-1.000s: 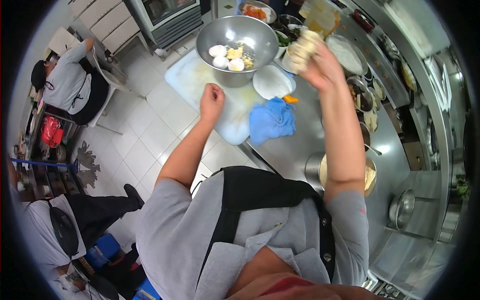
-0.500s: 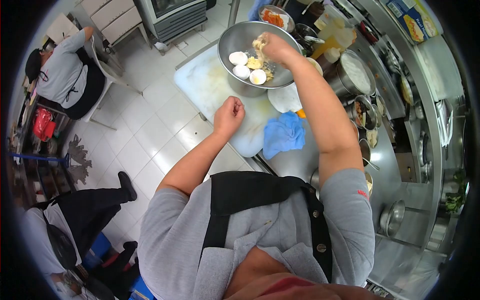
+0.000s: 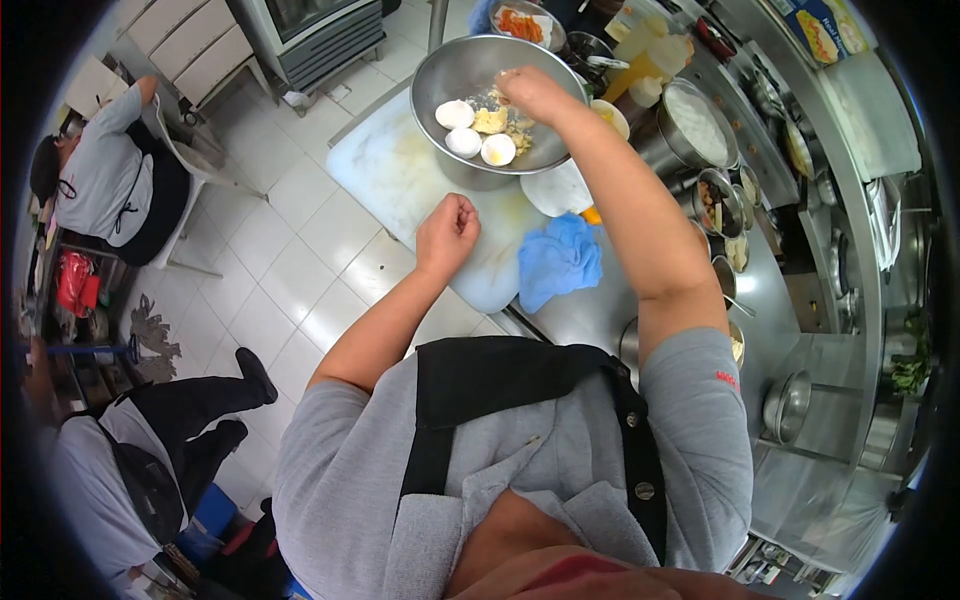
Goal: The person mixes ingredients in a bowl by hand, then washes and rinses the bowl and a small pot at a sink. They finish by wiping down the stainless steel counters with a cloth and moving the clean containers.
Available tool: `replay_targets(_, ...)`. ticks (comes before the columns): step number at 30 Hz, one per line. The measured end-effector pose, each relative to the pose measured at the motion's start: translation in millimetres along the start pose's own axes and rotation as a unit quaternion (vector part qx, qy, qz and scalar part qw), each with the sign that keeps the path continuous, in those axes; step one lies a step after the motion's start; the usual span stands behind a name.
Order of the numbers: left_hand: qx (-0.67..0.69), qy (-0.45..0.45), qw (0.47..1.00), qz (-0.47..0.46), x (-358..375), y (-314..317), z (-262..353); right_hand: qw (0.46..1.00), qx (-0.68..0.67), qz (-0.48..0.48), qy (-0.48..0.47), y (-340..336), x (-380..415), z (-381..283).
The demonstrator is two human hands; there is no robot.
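My right hand (image 3: 532,94) is inside the metal bowl (image 3: 440,80), fingers bent down near its far right side; crumbly bits lie just below the fingertips. Whether it holds any of them is hidden. Several white egg pieces (image 3: 463,142) rest in the bowl beside a yellow mashed lump (image 3: 490,121). My left hand (image 3: 448,232) is curled closed over the front edge of the white cutting board (image 3: 378,157), and what it may hold cannot be made out. A blue cloth (image 3: 560,262) lies crumpled to its right.
Pots and small bowls (image 3: 715,203) line the right side of the steel counter. A large pot with white contents (image 3: 697,122) stands behind them. One person (image 3: 110,185) sits on a chair at the left; another person (image 3: 130,450) is at the lower left.
The crumbly yellow clump seen in my right hand before no longer shows there. The view has shifted slightly, and the lower-left person's legs have moved.
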State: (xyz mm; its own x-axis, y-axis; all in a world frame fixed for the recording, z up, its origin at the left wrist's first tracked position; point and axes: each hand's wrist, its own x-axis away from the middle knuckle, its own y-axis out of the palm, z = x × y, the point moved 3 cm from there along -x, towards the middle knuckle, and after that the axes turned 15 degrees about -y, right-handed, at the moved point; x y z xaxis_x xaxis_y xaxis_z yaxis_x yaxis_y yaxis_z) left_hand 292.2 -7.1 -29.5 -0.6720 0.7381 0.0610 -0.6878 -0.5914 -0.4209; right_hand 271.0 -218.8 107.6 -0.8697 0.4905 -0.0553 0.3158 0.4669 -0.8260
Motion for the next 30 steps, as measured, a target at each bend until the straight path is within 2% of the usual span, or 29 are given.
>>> replay_targets(3, -0.006, 0.0, 1.0, 0.001, -1, 0, 0, 0.999, 0.006, -0.044, -0.012, -7, 4, -10)
replay_targets(6, -0.001, -0.009, 1.0, 0.003, 0, -1, 2, 0.992, 0.105, -0.047, -0.051, -3, -1, 0)
replay_targets(12, -0.004, -0.01, 1.0, -0.002, 0, 1, 3, 0.98, 0.149, 0.084, -0.104, -18, 14, -18)
replay_targets(13, -0.011, -0.005, 1.0, -0.001, 0, 1, 3, 0.986, 0.093, 0.112, -0.074, -17, 17, -22)
replay_targets(16, -0.026, -0.006, 1.0, -0.005, 1, 3, 3, 0.996, 0.066, 0.064, -0.002, -6, 15, -12)
replay_targets(17, -0.03, -0.01, 0.999, -0.008, 2, 3, 4, 0.994, 0.093, 0.049, -0.021, 0, 12, -3)
replay_targets(20, -0.042, -0.012, 0.999, -0.007, 3, 3, 6, 1.0, -0.015, 0.0, 0.001, 7, 15, -4)
replay_targets(23, -0.046, -0.013, 0.999, -0.008, 3, 4, 6, 0.998, 0.027, -0.056, -0.029, 7, 18, -1)
replay_targets(26, -0.053, -0.006, 0.999, 0.001, 3, 6, 6, 0.998, -0.02, -0.041, -0.033, 7, 21, 9)
replay_targets(30, -0.052, -0.002, 0.999, 0.007, 4, 6, 4, 0.998, 0.054, 0.012, -0.012, 5, 18, 18)
